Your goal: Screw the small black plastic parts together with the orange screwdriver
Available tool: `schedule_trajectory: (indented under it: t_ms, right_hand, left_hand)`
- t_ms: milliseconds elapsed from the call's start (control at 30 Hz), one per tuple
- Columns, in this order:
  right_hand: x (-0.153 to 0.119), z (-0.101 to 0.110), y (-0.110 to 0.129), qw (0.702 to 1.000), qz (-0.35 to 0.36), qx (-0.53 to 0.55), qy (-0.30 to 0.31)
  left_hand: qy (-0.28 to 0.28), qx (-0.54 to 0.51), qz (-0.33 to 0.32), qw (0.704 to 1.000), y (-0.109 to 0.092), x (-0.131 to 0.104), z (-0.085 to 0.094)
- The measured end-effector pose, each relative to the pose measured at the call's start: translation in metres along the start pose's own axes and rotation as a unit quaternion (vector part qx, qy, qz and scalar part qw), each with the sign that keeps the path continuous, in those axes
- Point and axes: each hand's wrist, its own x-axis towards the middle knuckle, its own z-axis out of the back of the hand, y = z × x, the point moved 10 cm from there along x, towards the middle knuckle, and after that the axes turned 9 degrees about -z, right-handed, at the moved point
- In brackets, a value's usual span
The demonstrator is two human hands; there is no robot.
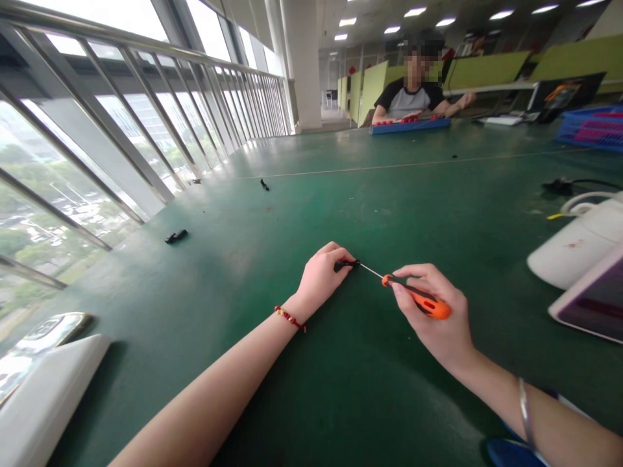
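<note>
Mid-table, a bit right of center: left hand (322, 269) is palm-down, wrist low, forearm running in from the lower left, fingers curled in a narrow pinch on a small black part (344, 264). That part sits at the left fingertips, on or just above the surface; can't tell which. Right hand (440, 318) comes in from the lower right, turned inward, thumb and fingers closed around the handle of an orange-and-black screwdriver (422, 299). Shaft angles up-left, tip at the black part's right end; exact seating too small to read. Red beaded bracelet (289, 316) on left wrist, silver bangle (524, 408) on right forearm. Containers: blue tray (413, 127) at the far edge, red pieces (415, 118) in it, in front of a seated person (418, 94); blue mesh basket (565, 133) far right, pinkish-red stuff inside. Surface is a green table (233, 259), scuffed, with one loose black piece (176, 237) left and a smaller black bit (264, 185) further back. White box (73, 395) near left corner, white rounded object (579, 243) at right. Room: metal railing (131, 65) and windows on the left, yellow-green partitions (487, 70) and ceiling lights (415, 12) behind.
</note>
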Motion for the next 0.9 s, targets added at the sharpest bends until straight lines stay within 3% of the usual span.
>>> schedule_trajectory:
  t_ms: [133,333,500,700,833,900]
  right_hand:
    - [-0.003,0.013,0.008,0.996,0.050,0.021,-0.066]
    - [-0.001,0.000,0.002,1.000,0.019,-0.013,-0.004]
    - [-0.003,0.014,0.011,0.995,0.061,0.016,-0.071]
    - [-0.002,-0.005,0.000,1.000,0.003,-0.012,0.029]
    - [-0.003,0.009,0.007,0.998,0.046,0.010,-0.051]
    - [-0.003,0.010,0.007,0.997,0.053,0.017,-0.059]
  left_hand:
    - [0.001,-0.004,-0.001,1.000,0.000,0.000,0.000]
    - [0.000,-0.004,-0.004,1.000,0.000,0.001,-0.001]
    - [0.003,-0.005,-0.004,1.000,0.000,0.000,-0.001]
    - [0.004,-0.007,-0.005,1.000,0.000,0.000,-0.001]
    - [-0.001,-0.008,-0.004,1.000,0.001,0.000,-0.001]
    - [-0.002,-0.010,-0.005,1.000,0.001,0.000,-0.002]
